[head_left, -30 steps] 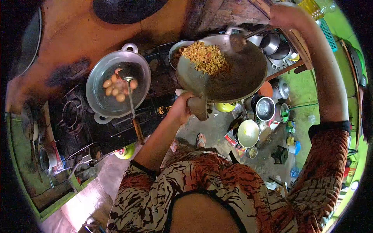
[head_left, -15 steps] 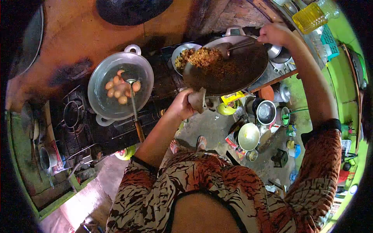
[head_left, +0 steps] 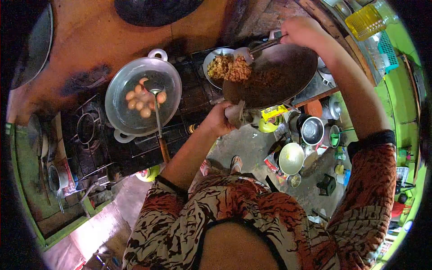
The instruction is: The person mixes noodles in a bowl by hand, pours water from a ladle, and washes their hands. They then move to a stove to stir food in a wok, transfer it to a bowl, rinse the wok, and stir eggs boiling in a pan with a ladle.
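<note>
Wok (head_left: 281, 81): tilted at between one and two o'clock from the view's centre, its lower edge at the bowl.
Fried food (head_left: 240, 69): bunched at the wok's lip and heaped in the bowl.
Bowl (head_left: 216, 83): at twelve o'clock, partly overlapped by the wok.
Left hand (head_left: 219, 119): clamped on a cloth (head_left: 236, 113) at the wok's near handle.
Right hand (head_left: 302, 32): closed around the handle of a spatula (head_left: 243, 55), whose blade is set against the food; the hands are held well apart.
Spill risk: food could be dropped over the bowl's rim if the wok is tipped too steeply or too much is pushed at once.
Grip risk: the wok could be swung or dropped if the cloth slips, as only one handle is seen to be held.
Egg pan (head_left: 117, 96): at ten o'clock; its ladle (head_left: 158, 121) could be knocked by the left forearm, which is near its handle.
</note>
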`<state>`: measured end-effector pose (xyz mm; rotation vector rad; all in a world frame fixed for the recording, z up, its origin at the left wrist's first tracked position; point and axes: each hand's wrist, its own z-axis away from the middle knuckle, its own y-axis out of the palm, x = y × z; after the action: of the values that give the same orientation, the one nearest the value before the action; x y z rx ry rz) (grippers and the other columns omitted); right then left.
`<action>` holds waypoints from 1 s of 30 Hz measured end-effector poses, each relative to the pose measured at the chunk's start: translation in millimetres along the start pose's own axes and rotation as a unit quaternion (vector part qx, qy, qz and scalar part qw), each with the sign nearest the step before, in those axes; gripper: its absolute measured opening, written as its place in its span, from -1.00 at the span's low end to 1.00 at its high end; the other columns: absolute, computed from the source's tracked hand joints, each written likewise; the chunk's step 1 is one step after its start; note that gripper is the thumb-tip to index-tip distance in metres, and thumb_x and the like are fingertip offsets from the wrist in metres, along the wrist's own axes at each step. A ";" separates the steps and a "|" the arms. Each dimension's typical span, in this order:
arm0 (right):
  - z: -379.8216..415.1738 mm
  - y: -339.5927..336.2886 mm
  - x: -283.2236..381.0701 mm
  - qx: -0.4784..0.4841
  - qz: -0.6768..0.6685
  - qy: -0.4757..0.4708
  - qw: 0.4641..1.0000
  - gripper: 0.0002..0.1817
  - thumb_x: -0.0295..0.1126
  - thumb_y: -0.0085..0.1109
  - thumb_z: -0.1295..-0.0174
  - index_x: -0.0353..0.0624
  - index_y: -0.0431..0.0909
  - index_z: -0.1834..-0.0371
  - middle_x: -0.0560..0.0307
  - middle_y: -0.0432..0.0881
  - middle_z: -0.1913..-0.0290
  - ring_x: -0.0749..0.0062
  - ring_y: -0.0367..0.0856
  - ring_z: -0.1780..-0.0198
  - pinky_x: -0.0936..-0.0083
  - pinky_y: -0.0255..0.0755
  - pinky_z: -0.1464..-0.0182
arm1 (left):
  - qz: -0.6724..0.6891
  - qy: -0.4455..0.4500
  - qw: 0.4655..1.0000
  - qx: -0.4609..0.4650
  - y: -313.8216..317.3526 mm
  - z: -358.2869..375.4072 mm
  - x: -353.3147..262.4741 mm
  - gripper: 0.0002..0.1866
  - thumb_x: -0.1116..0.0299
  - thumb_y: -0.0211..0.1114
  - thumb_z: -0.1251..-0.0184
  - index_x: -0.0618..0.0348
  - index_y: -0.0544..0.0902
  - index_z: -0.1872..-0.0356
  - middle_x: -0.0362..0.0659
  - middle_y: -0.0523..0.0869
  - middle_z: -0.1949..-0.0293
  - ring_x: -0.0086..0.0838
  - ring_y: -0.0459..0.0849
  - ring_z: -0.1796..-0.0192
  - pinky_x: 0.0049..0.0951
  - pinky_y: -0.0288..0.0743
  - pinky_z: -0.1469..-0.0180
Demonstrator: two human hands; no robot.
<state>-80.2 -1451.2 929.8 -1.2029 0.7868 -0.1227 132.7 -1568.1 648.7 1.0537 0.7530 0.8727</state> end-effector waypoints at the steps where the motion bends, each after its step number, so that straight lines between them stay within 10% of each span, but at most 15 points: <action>1: 0.7 -9.6 -2.3 0.001 0.031 -0.005 1.000 -0.73 -0.17 0.30 0.08 -0.10 0.63 0.39 -0.02 0.62 0.38 0.11 0.61 0.28 0.24 0.45 0.23 | 0.011 0.002 1.000 0.007 0.1 0.9 2.4 -0.66 0.22 -0.02 -0.23 0.15 0.49 0.04 -0.14 0.63 0.21 -0.33 0.65 0.23 -0.26 0.58 0.16; 6: 33.2 -106.3 -10.3 0.139 0.104 0.044 0.984 -0.61 0.01 0.20 0.00 -0.11 0.65 0.37 0.04 0.66 0.33 0.25 0.61 0.28 0.31 0.45 0.20 | 0.004 -0.001 1.000 0.002 -4.1 -0.2 14.6 -0.66 0.23 -0.02 -0.24 0.17 0.49 0.04 -0.13 0.63 0.21 -0.33 0.65 0.23 -0.32 0.59 0.18; 12: 44.6 -96.1 -8.8 0.201 0.093 0.153 0.963 -0.66 -0.21 0.27 0.11 -0.36 0.59 0.51 -0.13 0.62 0.51 0.11 0.61 0.54 0.31 0.51 0.40 | -0.015 0.015 1.000 -0.012 -9.1 1.5 15.5 -0.67 0.22 -0.02 -0.26 0.20 0.51 0.09 -0.11 0.65 0.23 -0.36 0.66 0.24 -0.36 0.60 0.24; 17: 10.5 -15.7 -17.1 0.108 0.030 -0.033 0.993 -0.68 -0.16 0.22 0.08 -0.25 0.60 0.57 -0.04 0.57 0.69 0.30 0.59 0.65 0.31 0.44 0.62 | 0.022 -0.019 0.999 0.019 -11.4 -7.1 4.6 -0.69 0.32 -0.01 -0.24 0.25 0.51 0.08 -0.01 0.64 0.18 -0.18 0.63 0.15 -0.19 0.52 0.02; 21: 34.9 -106.5 4.0 0.069 0.060 -0.034 0.995 -0.70 -0.13 0.23 0.07 -0.18 0.61 0.57 0.02 0.57 0.72 0.35 0.58 0.67 0.34 0.45 0.64 | -0.015 0.009 0.999 0.041 -6.1 -5.5 2.9 -0.69 0.28 -0.01 -0.27 0.20 0.49 0.05 -0.12 0.64 0.20 -0.35 0.64 0.18 -0.28 0.57 0.10; 23: 6.7 -131.1 -7.3 0.436 0.138 0.199 0.867 -0.58 0.08 0.12 -0.09 -0.06 0.69 0.39 -0.02 0.67 0.30 0.16 0.62 0.22 0.20 0.46 0.18 | -0.023 0.020 0.997 0.073 -12.6 -7.5 0.1 -0.69 0.28 0.00 -0.27 0.20 0.48 0.03 -0.13 0.63 0.18 -0.34 0.63 0.15 -0.25 0.55 0.07; 24: 24.7 -131.2 -4.3 0.437 0.137 0.200 0.866 -0.58 0.08 0.12 -0.09 -0.06 0.69 0.39 -0.02 0.67 0.30 0.16 0.62 0.22 0.20 0.46 0.18 | -0.024 0.019 0.997 0.073 -11.0 -5.3 -0.9 -0.69 0.28 0.00 -0.27 0.20 0.48 0.03 -0.13 0.63 0.18 -0.34 0.63 0.15 -0.25 0.55 0.07; 25: 60.4 -133.6 12.2 0.235 0.149 0.085 0.957 -0.63 0.00 0.17 0.00 -0.10 0.65 0.48 0.01 0.63 0.50 0.26 0.60 0.45 0.29 0.47 0.39 | -0.014 0.025 0.997 0.076 -9.3 -2.7 -0.7 -0.68 0.27 -0.01 -0.28 0.20 0.48 0.03 -0.12 0.63 0.17 -0.33 0.63 0.15 -0.26 0.55 0.06; 30: 37.9 -68.1 10.4 0.300 0.035 0.071 0.951 -0.61 -0.03 0.09 -0.03 -0.16 0.58 0.62 0.05 0.57 0.72 0.36 0.58 0.67 0.38 0.49 0.57 | -0.002 0.019 0.997 0.069 1.1 1.3 -5.9 -0.68 0.25 -0.02 -0.28 0.20 0.51 0.06 -0.10 0.65 0.17 -0.31 0.64 0.16 -0.29 0.55 0.06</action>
<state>-28.4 -1452.8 989.0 -0.5920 0.8373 -0.3665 130.9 -1573.6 650.8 1.1597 0.8573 0.8482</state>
